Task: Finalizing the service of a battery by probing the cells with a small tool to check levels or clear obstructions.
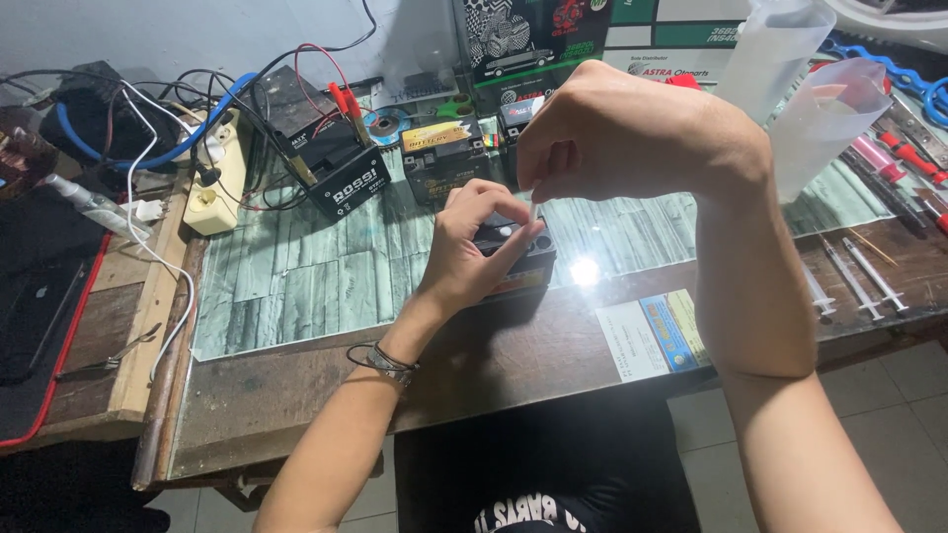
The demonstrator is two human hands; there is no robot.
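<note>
A small black battery [529,259] rests on the glass-topped bench, round holes showing in its top. My left hand [472,245] wraps over its left side and top, holding it steady. My right hand [620,133] hovers above it with fingers pinched on a thin white stick-like tool [532,210] that points down at the battery's top. What the tip touches is hidden by my fingers.
Three more black batteries [341,163] stand at the back, one with red clips and wires. A power strip [219,183] and cables lie left. Syringes [859,281] rest at right near clear plastic bags [825,114]. A printed card [654,336] lies at the front edge.
</note>
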